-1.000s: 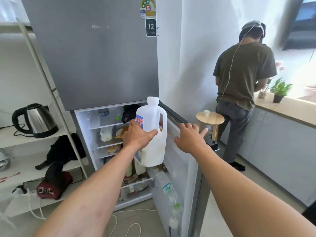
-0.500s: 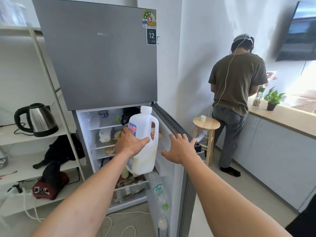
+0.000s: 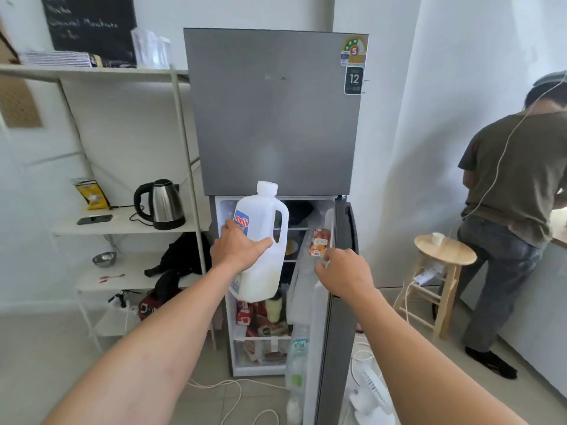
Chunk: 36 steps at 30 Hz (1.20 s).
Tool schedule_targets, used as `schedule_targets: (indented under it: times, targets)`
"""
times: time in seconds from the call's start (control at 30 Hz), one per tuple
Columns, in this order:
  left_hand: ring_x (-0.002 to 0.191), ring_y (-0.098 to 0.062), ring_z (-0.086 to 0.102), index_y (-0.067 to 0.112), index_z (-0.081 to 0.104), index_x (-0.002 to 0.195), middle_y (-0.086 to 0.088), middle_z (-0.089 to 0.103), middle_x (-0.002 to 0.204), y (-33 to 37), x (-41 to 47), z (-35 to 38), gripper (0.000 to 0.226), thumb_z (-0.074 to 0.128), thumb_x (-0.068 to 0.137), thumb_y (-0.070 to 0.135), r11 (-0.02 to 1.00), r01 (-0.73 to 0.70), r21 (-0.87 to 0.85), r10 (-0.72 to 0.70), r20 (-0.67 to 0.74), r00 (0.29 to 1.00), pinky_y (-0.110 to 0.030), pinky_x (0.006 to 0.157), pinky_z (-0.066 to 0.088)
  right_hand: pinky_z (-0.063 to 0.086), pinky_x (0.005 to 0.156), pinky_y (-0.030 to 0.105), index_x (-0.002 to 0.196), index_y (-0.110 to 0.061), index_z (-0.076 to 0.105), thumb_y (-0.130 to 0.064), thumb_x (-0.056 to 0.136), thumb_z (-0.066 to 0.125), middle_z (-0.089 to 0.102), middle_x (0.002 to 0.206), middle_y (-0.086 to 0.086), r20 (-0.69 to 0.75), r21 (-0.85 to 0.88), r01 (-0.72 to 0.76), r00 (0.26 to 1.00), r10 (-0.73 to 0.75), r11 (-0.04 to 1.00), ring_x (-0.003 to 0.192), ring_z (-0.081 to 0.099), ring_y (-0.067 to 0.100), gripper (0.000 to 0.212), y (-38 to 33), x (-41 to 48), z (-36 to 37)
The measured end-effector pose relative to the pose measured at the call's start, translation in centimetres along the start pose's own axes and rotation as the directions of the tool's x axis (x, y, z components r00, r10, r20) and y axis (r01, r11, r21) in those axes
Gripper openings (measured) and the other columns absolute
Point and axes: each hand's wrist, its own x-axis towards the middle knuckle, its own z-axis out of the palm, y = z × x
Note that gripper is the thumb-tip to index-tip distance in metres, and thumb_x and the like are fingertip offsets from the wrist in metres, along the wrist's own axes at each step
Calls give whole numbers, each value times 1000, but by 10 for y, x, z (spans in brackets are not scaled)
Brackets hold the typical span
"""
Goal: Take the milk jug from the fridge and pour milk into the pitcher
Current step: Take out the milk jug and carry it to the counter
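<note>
One white translucent plastic milk jug point(image 3: 262, 240), capped and partly full, hangs in front of the open lower compartment of the grey steel fridge point(image 3: 276, 118), the left hand point(image 3: 237, 250) wrapped round its body. The right hand point(image 3: 343, 271) curls over the open door's point(image 3: 334, 348) top edge. One steel kettle point(image 3: 164, 204) stands on the white shelf point(image 3: 122, 222); one round wooden stool point(image 3: 441, 271) stands beside another person point(image 3: 515, 194).

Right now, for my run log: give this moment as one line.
left hand: holds white plastic milk jug, out of fridge | right hand: on open grey fridge door | pour: pending
</note>
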Motion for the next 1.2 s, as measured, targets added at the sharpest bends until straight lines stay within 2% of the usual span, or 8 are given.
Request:
schedule_targets:
  times: [0.3,0.43,0.57,0.67,0.73,0.83,1.0,1.2]
  targets:
    - [103,-33,61,11,42,120,-4,55,118,-33,30,-24,82,70,64,63,996,91,16,-89,-98,991,-41,83,52,51,87,39,88,-20,66,-38,93,46,70,81,-3,39,140,230,971,-237,963,77,63,21,27,-36,25,40]
    - [99,-31,61,12,42,121,-4,56,116,-48,50,-29,83,69,62,63,992,125,-8,-125,-110,986,-44,85,54,46,95,38,107,-22,65,-53,95,43,67,104,-6,37,270,262,959,-282,926,95,60,19,40,-55,44,66]
    - [99,-30,61,12,43,121,-4,56,115,-67,76,-32,80,72,64,60,989,149,15,-145,-137,980,-38,80,52,43,101,34,132,-18,48,-60,93,41,48,134,-4,111,369,264,940,-324,891,121,46,21,58,-77,63,91]
    - [91,-28,57,12,42,120,-3,55,114,-81,100,-37,76,72,68,58,985,172,35,-164,-157,974,-35,73,49,34,105,32,135,-12,40,-59,89,51,32,137,2,20,425,252,958,-287,870,128,30,20,66,-93,75,107]
    - [90,-28,57,13,41,119,-2,55,113,-88,117,-41,75,72,68,58,983,175,53,-164,-172,971,-36,73,49,37,101,34,128,-11,43,-64,85,52,37,127,4,-48,369,279,958,-281,887,118,34,22,69,-104,86,116]
    - [98,-31,61,13,41,120,-3,55,113,-98,143,-46,77,72,67,59,979,194,63,-179,-190,965,-38,79,51,41,92,34,115,-11,46,-67,84,49,42,113,1,-4,330,279,956,-294,902,103,41,22,63,-122,106,130]
    - [103,-33,60,9,38,129,-6,53,120,-119,183,-46,87,71,67,61,972,229,56,-210,-236,949,-42,85,53,38,85,26,116,-11,45,-50,93,52,43,114,0,48,331,306,939,-340,893,96,48,21,46,-140,141,155]
    - [103,-32,59,8,38,129,-8,53,123,-144,229,-46,87,72,69,60,964,252,85,-222,-265,938,-36,76,46,38,97,28,122,-12,48,-33,100,43,51,121,1,96,289,374,904,-416,881,112,45,19,30,-163,183,181]
